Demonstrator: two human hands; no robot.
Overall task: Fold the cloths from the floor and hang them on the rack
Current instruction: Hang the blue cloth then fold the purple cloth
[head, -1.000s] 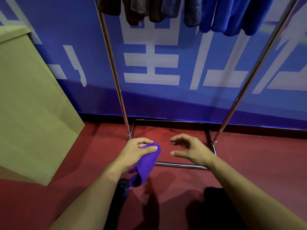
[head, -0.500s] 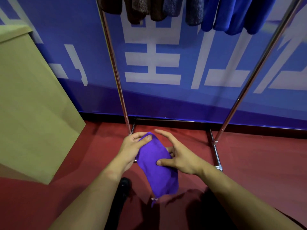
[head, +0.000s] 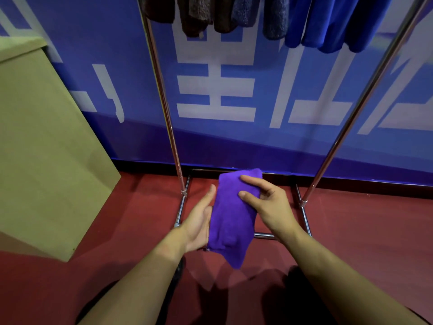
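A folded purple cloth (head: 232, 221) lies lengthwise between my hands, low in front of the rack's base. My left hand (head: 199, 221) is palm-up at the cloth's left side, fingers straight beneath it and thumb along its edge. My right hand (head: 269, 205) lies on the cloth's upper right part, with thumb and forefinger stretched flat over the fabric. The metal rack (head: 164, 97) stands right ahead, its two slanted poles rising to either side. Brown cloths (head: 194, 15) and blue cloths (head: 328, 22) hang from its top.
A tan cabinet (head: 46, 148) stands on the left on the red floor (head: 363, 231). The rack's base bars (head: 264, 235) lie on the floor under my hands. A blue banner wall (head: 234, 141) closes off the back.
The cloth went from dangling in my left hand to lying folded across my left palm. My right hand came in from the right and now lies on top of it.
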